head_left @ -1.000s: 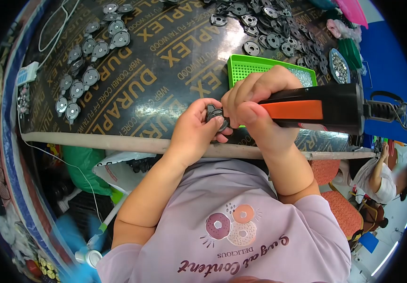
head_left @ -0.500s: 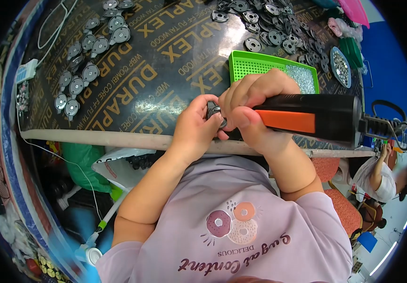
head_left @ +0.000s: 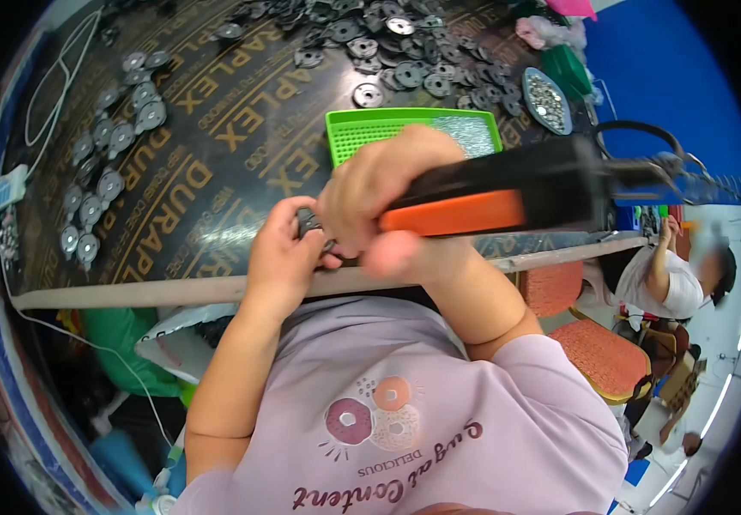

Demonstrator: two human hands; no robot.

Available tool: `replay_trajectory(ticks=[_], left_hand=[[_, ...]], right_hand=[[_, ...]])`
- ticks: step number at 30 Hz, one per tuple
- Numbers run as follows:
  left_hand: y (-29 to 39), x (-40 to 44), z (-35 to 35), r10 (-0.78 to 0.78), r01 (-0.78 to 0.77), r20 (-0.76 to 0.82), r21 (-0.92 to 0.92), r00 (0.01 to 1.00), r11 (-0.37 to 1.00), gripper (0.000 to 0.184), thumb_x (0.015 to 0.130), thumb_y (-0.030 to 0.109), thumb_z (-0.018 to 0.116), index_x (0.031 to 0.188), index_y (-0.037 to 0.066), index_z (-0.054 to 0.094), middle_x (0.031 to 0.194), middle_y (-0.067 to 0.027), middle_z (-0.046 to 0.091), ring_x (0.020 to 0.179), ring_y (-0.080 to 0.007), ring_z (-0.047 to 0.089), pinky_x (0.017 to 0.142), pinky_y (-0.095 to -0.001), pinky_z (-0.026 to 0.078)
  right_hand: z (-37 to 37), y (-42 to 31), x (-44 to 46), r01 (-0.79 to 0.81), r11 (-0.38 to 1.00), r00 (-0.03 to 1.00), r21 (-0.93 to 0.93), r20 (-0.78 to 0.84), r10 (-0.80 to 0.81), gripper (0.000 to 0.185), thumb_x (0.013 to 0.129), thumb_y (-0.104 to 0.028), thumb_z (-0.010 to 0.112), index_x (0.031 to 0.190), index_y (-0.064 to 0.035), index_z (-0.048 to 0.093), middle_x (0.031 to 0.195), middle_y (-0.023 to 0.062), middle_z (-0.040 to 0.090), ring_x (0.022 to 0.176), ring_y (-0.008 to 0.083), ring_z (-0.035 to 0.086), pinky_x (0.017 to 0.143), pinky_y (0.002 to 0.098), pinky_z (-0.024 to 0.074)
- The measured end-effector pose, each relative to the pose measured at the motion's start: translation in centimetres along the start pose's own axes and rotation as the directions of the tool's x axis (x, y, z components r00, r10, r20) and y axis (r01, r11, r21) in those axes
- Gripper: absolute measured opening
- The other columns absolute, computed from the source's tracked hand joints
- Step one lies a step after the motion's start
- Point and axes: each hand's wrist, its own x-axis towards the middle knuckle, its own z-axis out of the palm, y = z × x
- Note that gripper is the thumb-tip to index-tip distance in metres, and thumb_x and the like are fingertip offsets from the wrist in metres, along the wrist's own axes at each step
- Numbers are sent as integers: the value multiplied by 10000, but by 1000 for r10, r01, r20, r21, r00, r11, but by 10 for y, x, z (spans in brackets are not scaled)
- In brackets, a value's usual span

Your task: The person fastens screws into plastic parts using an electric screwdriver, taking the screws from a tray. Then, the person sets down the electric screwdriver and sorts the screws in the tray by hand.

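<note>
Head view: the left hand (head_left: 283, 256), fingers curled, pinches a small black part (head_left: 308, 224). The right hand (head_left: 381, 187) wraps firmly around an electric screwdriver (head_left: 508, 190).

The head view looks forward and down, close above left hand (head_left: 281, 260), right hand (head_left: 385, 178) and tabletop (head_left: 254, 184).

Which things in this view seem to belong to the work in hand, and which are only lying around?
Probably for the work:
- dark part in the left hand
- black-and-orange tool in the right hand
- pile of dark parts
- green tray with small shiny pieces

Probably just around:
- white box
- green plastic bag
- orange chair
</note>
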Motion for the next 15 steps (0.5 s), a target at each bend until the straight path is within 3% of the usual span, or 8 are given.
replay_trajectory(ticks=[1,2,3,5,8,10,15], left_hand=[[-1,1,0,-67,67,2,-35,998,997,291,912,4,525,1197,4,462,982,-114,626,756,-165,657,621,-263,545],[-2,2,-2,-136,136,4,-65,991,989,298,914,0,519,1205,9,453,1016,-125,624,784,-177,662,639,-268,555],[0,1,-5,-136,138,26,-83,990,987,285,916,-6,508,1193,30,449,1103,-138,605,846,-192,661,685,-270,558],[0,-1,-10,-93,101,62,-136,994,985,266,916,-8,505,1174,33,452,1137,-141,590,874,-193,657,704,-273,558],[0,-3,-12,-22,48,122,-217,992,975,247,901,-30,516,1127,47,456,1185,-152,561,930,-199,648,759,-290,560],[-4,-2,-12,24,-6,79,-215,997,977,276,881,-38,542,1129,50,462,1142,-153,572,926,-226,651,781,-323,567],[-6,-2,-12,2,9,41,-263,999,965,245,872,-44,557,1081,47,468,1115,-159,586,927,-240,659,779,-345,582]], right_hand=[[-1,-9,1,71,995,993,69,-94,-64,351,786,-255,795,892,-54,528,681,75,582,576,197,581,537,348,477],[-16,-17,4,135,991,986,8,-96,-133,309,854,-279,721,906,-52,518,668,85,570,546,192,562,541,355,478],[-35,-26,3,138,978,979,-158,-127,-158,235,899,-232,652,911,-52,501,630,77,545,502,185,524,543,354,471],[-67,-37,-5,-27,865,938,-501,-312,-151,85,884,-31,570,846,-44,495,609,75,521,483,175,500,529,343,453],[-83,-33,-12,-164,853,875,-496,-473,-107,124,853,24,591,793,-33,499,586,75,526,473,168,507,504,329,446],[-83,-29,-13,-205,836,843,-510,-526,-114,141,836,30,612,763,-25,504,563,76,536,465,163,519,502,314,455],[-84,-25,-18,-224,843,853,-488,-517,-72,148,817,28,636,761,-19,507,567,79,547,468,158,525,493,299,456]])
